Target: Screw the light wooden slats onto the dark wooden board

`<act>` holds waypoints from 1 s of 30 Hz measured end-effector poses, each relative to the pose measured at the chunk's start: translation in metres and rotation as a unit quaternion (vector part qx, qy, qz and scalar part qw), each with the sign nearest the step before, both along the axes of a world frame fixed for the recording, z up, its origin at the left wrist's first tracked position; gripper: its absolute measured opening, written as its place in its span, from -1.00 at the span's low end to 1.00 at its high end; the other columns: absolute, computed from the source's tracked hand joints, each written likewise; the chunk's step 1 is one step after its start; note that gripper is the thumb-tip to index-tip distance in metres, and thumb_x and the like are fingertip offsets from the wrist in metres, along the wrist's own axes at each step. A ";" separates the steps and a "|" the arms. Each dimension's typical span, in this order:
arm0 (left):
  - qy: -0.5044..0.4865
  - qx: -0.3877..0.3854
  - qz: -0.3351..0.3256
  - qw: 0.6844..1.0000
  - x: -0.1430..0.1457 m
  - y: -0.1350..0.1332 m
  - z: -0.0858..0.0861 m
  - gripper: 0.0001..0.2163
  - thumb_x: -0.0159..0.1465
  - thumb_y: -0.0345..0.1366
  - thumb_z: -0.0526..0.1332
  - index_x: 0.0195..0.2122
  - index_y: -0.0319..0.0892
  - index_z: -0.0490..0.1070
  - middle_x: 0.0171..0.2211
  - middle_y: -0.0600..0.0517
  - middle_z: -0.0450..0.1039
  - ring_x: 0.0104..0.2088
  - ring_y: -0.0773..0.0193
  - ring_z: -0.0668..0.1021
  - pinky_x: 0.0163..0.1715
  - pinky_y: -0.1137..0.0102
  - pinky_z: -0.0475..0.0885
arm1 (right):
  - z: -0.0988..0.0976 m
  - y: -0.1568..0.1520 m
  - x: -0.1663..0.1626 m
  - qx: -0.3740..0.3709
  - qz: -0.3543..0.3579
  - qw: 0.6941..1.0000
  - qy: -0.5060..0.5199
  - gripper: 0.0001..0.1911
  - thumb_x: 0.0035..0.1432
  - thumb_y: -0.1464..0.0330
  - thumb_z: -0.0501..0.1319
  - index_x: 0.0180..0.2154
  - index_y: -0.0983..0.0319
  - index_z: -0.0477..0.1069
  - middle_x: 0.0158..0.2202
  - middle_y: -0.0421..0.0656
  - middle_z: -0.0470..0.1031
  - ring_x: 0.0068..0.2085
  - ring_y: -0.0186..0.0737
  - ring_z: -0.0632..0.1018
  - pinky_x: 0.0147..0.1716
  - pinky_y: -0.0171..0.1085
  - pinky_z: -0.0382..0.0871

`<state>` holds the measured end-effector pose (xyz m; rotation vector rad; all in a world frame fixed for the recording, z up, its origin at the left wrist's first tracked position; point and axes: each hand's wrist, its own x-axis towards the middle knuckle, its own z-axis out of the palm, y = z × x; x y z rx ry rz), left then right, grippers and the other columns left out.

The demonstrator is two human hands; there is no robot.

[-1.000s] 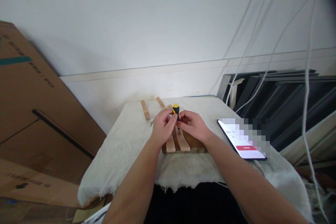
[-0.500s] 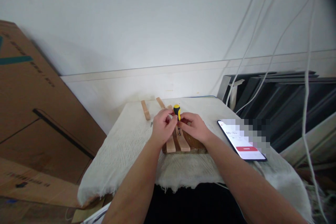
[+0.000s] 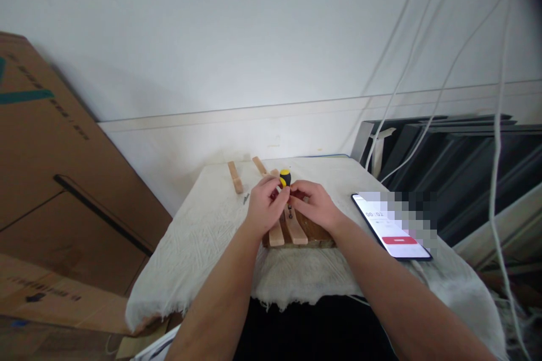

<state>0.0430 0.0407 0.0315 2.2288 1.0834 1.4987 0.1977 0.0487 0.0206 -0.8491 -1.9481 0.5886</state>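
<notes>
A stubby screwdriver (image 3: 285, 177) with a yellow-and-black handle stands upright between my hands. My left hand (image 3: 265, 203) pinches its handle with thumb and fingers. Close against the other side, my right hand (image 3: 315, 204) has its fingers curled inward near the shaft; what they grip is hidden. Beneath is a light wooden strip (image 3: 297, 233) with small dark metal hardware (image 3: 290, 212) on it. Another wooden strip (image 3: 276, 235) lies to its left. Both rest on a brown wooden block (image 3: 317, 232). The screwdriver's tip is out of sight behind my fingers.
Loose wooden strips (image 3: 235, 177) lie further back on the white cloth (image 3: 203, 237), with small screws (image 3: 246, 198) near them. A phone (image 3: 387, 228) showing a timer lies at the right. A large cardboard box (image 3: 63, 180) stands left; white cables (image 3: 497, 141) hang at right.
The screwdriver handle has turned: its yellow stripe has gone from the right side to the left. My left fingers have shifted slightly right with it. My right hand stays nearly still.
</notes>
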 end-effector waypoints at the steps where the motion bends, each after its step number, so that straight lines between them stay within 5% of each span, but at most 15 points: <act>1: 0.001 -0.004 -0.003 1.000 0.000 0.000 0.000 -0.82 0.26 -0.27 0.11 -0.44 -0.20 0.38 -0.46 0.04 0.32 -0.47 0.36 0.36 -0.48 0.44 0.25 | 0.000 0.000 0.000 -0.003 -0.004 1.000 -0.001 -0.88 0.09 0.32 0.16 -0.40 0.24 0.41 -0.49 -0.22 0.42 -0.47 -0.32 0.39 -0.44 -0.33 0.25; 7: -0.020 -0.004 0.026 0.999 0.001 0.002 -0.003 -0.81 0.19 -0.20 0.21 -0.46 -0.20 0.35 -0.50 0.08 0.31 -0.51 0.39 0.33 -0.48 0.46 0.24 | -0.003 0.003 -0.001 -0.007 -0.047 0.999 -0.019 -0.88 -0.02 0.34 0.23 -0.47 0.24 0.32 -0.54 -0.27 0.33 -0.50 -0.35 0.35 -0.49 -0.35 0.20; 14: -0.011 -0.008 0.001 1.000 0.001 0.002 -0.002 -0.81 0.25 -0.25 0.14 -0.47 -0.21 0.36 -0.49 0.07 0.31 -0.50 0.39 0.34 -0.48 0.46 0.24 | 0.000 0.000 0.000 -0.002 0.005 1.000 -0.003 -0.86 0.11 0.32 0.15 -0.38 0.26 0.40 -0.47 -0.20 0.42 -0.44 -0.32 0.40 -0.43 -0.33 0.25; 21: -0.043 -0.050 0.010 0.998 0.002 0.003 -0.006 -0.83 0.16 -0.19 0.24 -0.39 -0.20 0.37 -0.49 0.09 0.37 -0.55 0.41 0.34 -0.53 0.47 0.26 | -0.003 0.004 -0.001 -0.006 -0.058 0.998 -0.022 -0.87 -0.05 0.36 0.24 -0.49 0.24 0.30 -0.55 -0.28 0.29 -0.51 -0.37 0.33 -0.52 -0.37 0.18; 30: -0.011 -0.030 0.016 0.999 0.000 0.004 -0.005 -0.84 0.23 -0.26 0.14 -0.45 -0.20 0.36 -0.53 0.10 0.27 -0.51 0.38 0.32 -0.50 0.45 0.22 | 0.001 0.000 0.001 0.004 0.002 1.000 -0.002 -0.89 0.08 0.34 0.16 -0.37 0.25 0.41 -0.45 -0.19 0.44 -0.44 -0.31 0.40 -0.42 -0.31 0.27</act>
